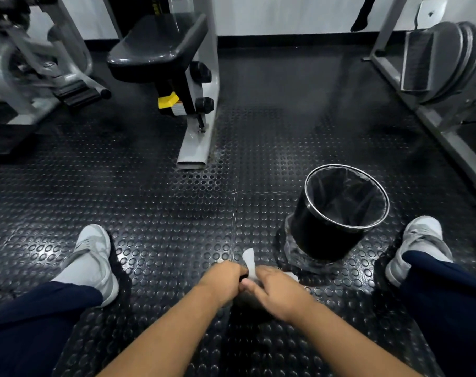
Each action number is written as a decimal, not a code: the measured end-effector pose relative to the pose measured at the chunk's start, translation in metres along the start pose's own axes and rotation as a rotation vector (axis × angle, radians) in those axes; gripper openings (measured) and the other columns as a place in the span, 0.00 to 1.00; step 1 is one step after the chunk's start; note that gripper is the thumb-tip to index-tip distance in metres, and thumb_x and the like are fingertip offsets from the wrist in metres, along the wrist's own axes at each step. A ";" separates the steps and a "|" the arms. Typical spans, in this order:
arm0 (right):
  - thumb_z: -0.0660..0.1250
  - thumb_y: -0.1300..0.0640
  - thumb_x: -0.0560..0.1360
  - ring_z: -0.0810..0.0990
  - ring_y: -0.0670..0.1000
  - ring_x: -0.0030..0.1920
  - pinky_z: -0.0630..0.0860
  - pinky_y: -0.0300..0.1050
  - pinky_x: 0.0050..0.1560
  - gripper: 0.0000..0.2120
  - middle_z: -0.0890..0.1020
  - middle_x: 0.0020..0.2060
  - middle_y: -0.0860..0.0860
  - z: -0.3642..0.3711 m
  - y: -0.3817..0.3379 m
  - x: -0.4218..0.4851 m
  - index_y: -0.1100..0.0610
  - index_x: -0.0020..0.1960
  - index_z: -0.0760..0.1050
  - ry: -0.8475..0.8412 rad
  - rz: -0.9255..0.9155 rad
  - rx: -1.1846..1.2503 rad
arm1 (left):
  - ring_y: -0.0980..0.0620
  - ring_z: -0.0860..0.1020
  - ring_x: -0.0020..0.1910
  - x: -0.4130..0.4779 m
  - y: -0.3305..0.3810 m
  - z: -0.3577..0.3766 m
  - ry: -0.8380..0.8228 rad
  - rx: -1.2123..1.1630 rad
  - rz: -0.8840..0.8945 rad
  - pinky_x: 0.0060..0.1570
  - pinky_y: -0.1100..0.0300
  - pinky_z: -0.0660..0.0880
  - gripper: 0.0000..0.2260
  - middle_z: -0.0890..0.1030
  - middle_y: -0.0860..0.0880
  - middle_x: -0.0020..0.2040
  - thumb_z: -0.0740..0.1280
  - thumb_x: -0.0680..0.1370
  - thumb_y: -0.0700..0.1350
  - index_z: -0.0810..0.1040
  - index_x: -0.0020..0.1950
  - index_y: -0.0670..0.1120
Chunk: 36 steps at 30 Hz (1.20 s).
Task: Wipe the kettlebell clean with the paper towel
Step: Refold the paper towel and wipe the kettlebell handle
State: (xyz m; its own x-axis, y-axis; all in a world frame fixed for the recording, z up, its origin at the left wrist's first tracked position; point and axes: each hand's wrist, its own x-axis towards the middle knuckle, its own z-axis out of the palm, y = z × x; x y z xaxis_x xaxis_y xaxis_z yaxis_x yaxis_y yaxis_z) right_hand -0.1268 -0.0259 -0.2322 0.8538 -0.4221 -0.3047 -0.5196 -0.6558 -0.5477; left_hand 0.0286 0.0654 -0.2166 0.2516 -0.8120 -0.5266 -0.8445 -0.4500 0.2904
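A dark kettlebell [249, 302] stands on the studded floor between my feet, almost wholly hidden under my hands. My left hand [220, 280] is closed around its handle from the left. My right hand [276, 292] presses a white paper towel [249, 261] against the handle and top; a strip of the towel sticks up between the hands and a corner shows to the right of my fingers.
A black waste bin [340, 210] with a liner stands just right of the hands. My two grey shoes [91, 257] [419, 246] flank the spot. A gym machine with a padded seat [160, 47] and its floor rail [196, 142] lies ahead; another frame [435, 112] runs along the right.
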 end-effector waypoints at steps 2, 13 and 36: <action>0.48 0.25 0.79 0.80 0.50 0.59 0.75 0.48 0.61 0.35 0.83 0.58 0.49 -0.005 0.013 -0.001 0.51 0.62 0.77 0.014 0.080 -0.003 | 0.44 0.82 0.54 0.001 0.001 0.001 0.010 0.013 0.023 0.52 0.57 0.76 0.11 0.85 0.47 0.56 0.69 0.81 0.47 0.80 0.64 0.52; 0.43 0.24 0.79 0.77 0.52 0.61 0.71 0.49 0.65 0.38 0.81 0.57 0.51 0.003 -0.001 0.004 0.53 0.59 0.77 -0.026 0.072 -0.008 | 0.45 0.80 0.45 0.005 0.001 -0.002 -0.004 0.020 -0.008 0.43 0.58 0.72 0.03 0.81 0.49 0.42 0.66 0.79 0.42 0.79 0.48 0.49; 0.49 0.26 0.79 0.79 0.54 0.51 0.76 0.51 0.55 0.32 0.81 0.48 0.50 -0.015 -0.023 0.001 0.52 0.47 0.75 -0.076 0.184 0.000 | 0.47 0.78 0.43 0.002 0.003 -0.004 -0.032 0.011 -0.047 0.42 0.59 0.71 0.07 0.79 0.49 0.42 0.65 0.77 0.37 0.78 0.45 0.49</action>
State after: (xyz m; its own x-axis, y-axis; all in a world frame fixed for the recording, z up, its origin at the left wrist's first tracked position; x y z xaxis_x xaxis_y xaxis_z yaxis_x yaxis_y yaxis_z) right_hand -0.1147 -0.0206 -0.2076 0.7441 -0.4863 -0.4580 -0.6674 -0.5716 -0.4774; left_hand 0.0284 0.0605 -0.2137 0.2763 -0.7777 -0.5647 -0.8372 -0.4834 0.2560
